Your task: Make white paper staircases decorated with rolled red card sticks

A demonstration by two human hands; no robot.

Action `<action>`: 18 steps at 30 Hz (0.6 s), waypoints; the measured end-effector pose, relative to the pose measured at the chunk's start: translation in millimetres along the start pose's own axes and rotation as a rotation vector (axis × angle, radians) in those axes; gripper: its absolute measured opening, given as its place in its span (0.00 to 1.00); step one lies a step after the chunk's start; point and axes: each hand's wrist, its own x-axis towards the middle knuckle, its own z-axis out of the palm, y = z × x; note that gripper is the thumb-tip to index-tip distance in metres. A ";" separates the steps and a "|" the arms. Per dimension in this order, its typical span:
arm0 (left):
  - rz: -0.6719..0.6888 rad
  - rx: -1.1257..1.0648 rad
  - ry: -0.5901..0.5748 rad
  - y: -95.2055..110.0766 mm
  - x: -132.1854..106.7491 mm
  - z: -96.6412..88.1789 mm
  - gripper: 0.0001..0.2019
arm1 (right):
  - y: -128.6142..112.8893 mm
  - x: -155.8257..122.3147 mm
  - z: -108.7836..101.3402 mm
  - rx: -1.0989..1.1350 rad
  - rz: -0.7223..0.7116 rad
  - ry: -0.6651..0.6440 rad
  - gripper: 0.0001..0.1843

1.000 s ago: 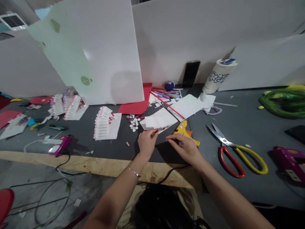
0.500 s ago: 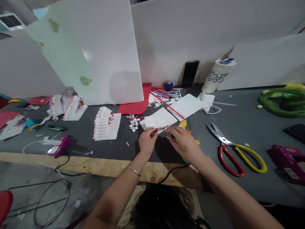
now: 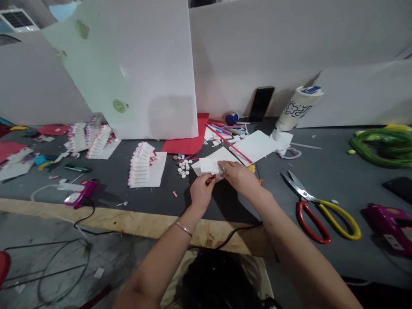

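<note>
A small stack of white paper pieces point(image 3: 208, 165) lies on a larger white sheet point(image 3: 225, 155) in front of me. At its near edge, my left hand point(image 3: 202, 189) is closed, thumb and forefinger pinching a small red piece point(image 3: 214, 176). My right hand point(image 3: 238, 176) reaches over the sheet from the right, its bunched fingertips on the right edge of the paper pieces. Its thumb is partly hidden. Left of the sheet sit several small white balls point(image 3: 184, 168). Farther left, a fanned row of white sticks with pink ends point(image 3: 140, 167) rests on a white card point(image 3: 159, 174).
Scissors with red and yellow handles point(image 3: 304, 195) lie to the right, before a purple power strip point(image 3: 388, 225) and green cord point(image 3: 383, 146). A phone point(image 3: 261, 104) and a white cup point(image 3: 298, 108) stand at the back. A white panel point(image 3: 161, 77) rises behind the red paper point(image 3: 182, 146).
My right hand has moved left and forward onto the paper pieces. My left hand stays at their near edge with the red piece. The view has shifted slightly.
</note>
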 end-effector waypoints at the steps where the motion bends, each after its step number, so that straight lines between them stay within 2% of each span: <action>1: 0.000 -0.005 -0.002 -0.2 0.1 0.1 0.06 | -0.4 -0.2 0.1 -0.012 0.006 0.004 0.21; 10: -0.020 0.005 0.006 1.8 2.8 -3.8 0.05 | -7.6 -4.7 8.8 -0.043 0.029 0.076 0.19; 18: 0.009 0.077 0.054 -0.7 5.3 -3.6 0.03 | -11.3 -5.1 8.0 -0.038 0.057 0.070 0.20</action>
